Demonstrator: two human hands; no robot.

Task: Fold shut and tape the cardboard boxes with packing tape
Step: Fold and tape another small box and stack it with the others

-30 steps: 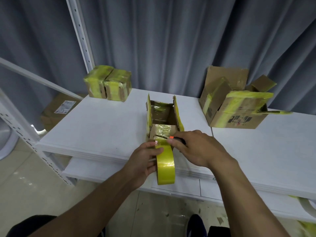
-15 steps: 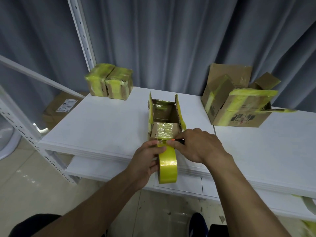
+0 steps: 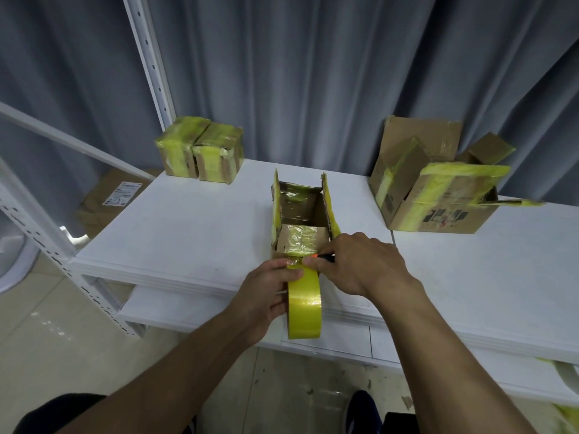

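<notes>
The open box (image 3: 300, 214) stands at the centre of the frame on the white counter (image 3: 188, 233). Its 2 long flaps stand up, and a near flap is folded in under yellow tape. The left hand (image 3: 266, 292) grips the roll (image 3: 305, 308) just below the box's near edge, with the thumb on the strip that runs up to it. The right hand (image 3: 363, 261) is curled round a cutter (image 3: 322, 257), whose orange tip meets the strip between roll and box.

The step appears to be severing the tape. It should go best with the left hand keeping the strip taut and the blade drawn straight across, close to the box and away from the thumb. The loose end can then be smoothed down.

Count: 1 roll, 1 cutter, 5 boxes. Besides the open one there are 2 sealed boxes (image 3: 200, 151) side by side at upper left. 1 big box (image 3: 435, 195) sits at right with its flaps up. 1 labelled box (image 3: 109, 198) lies below counter level at the left.
</notes>
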